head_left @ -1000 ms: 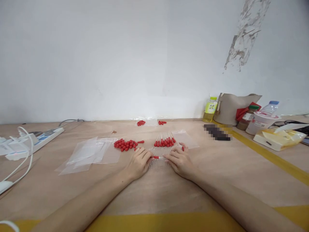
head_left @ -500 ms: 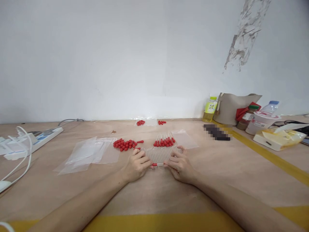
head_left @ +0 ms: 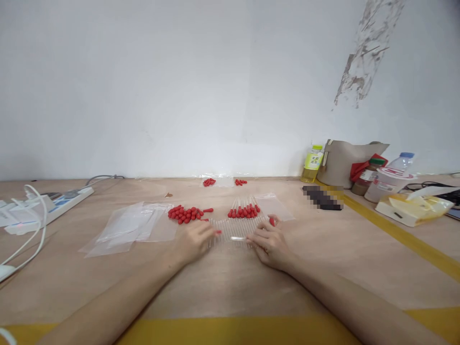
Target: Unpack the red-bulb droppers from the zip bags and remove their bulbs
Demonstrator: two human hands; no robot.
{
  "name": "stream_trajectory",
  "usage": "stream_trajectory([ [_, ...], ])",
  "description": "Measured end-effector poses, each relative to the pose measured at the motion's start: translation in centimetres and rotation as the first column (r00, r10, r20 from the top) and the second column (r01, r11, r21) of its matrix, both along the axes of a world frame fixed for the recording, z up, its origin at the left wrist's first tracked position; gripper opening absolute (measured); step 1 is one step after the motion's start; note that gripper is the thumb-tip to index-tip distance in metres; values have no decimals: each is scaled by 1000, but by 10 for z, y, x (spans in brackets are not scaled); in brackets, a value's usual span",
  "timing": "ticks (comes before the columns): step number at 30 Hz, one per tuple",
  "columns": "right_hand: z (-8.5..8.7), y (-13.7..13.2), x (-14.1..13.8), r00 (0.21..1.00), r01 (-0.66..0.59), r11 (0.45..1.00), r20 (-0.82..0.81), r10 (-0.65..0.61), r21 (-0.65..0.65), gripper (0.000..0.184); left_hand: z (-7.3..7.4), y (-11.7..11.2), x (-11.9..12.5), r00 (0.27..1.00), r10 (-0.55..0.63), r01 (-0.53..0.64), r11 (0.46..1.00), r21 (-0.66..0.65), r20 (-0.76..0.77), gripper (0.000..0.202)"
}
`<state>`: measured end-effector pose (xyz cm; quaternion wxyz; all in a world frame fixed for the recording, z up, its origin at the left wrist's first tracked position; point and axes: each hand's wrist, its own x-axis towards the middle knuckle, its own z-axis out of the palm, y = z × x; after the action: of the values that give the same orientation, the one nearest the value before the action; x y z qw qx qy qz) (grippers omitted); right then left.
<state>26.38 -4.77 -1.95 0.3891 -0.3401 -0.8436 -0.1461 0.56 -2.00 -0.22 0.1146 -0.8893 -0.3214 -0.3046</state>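
Note:
My left hand, slightly blurred, pinches a small red rubber bulb at its fingertips. In my right hand a short clear glass tube points left, its bare end apart from that bulb. Another red bulb shows at the curled fingers of the right hand. Beneath and between both hands lies a row of clear glass tubes. Just beyond it, several tubes with red bulbs on their near ends lie side by side. A pile of loose red bulbs sits beyond my left hand.
Clear plastic bags lie at left, and another bag at right. Two small groups of red bulbs are near the wall. A power strip stands far left; a tea bottle, a cup and a tissue pack at right.
My left hand has moved left and slightly away from me with a red bulb. The glass tube in my right hand now shows a bare end, where a red bulb was before.

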Motion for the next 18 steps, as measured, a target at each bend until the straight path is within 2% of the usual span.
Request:
stream_trajectory([
  [3,1,8,9,982,159,987,-100,-159,-15,20,9,9,-11,946,221,-199,973,-116,235,28],
  [5,3,14,12,958,249,968,-142,-250,-28,21,12,13,-16,911,320,-275,941,-196,259,28],
  [10,3,18,12,933,343,939,-111,-342,-11,22,4,18,-18,902,366,-315,921,-228,231,26],
  [14,-2,19,13,929,367,930,-50,-366,26,19,1,20,-21,881,421,-379,901,-209,216,18],
  [18,-5,19,12,927,374,927,17,-374,-1,19,-1,22,-25,886,441,-392,877,-277,142,15],
])
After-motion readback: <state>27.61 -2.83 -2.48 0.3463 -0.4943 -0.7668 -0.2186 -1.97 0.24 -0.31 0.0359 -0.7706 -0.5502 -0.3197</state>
